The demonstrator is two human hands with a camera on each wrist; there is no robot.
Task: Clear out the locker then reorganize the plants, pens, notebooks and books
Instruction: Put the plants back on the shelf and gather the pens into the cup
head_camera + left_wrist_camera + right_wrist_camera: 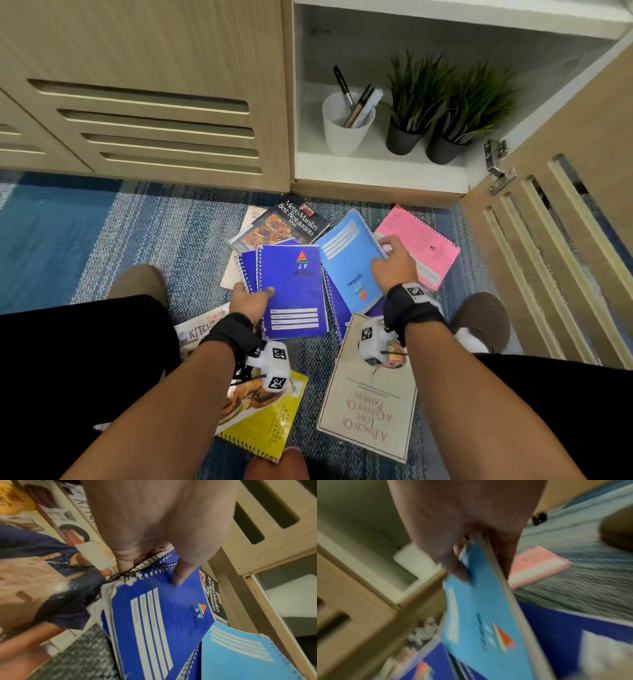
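Both notebooks' [294, 291] spiral edges between fingers [385, 244].

Blue-striped carpet [144, 233], seemingly pink notebook [419, 245]

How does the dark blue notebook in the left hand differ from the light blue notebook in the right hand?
The dark blue notebook is deep blue; the light blue notebook is pale sky blue. In the head view, the dark one's logo is upright and the light one's is upside down. The left hand holds the dark one, the right hand the light one. Both are spiral-bound with the same logo.
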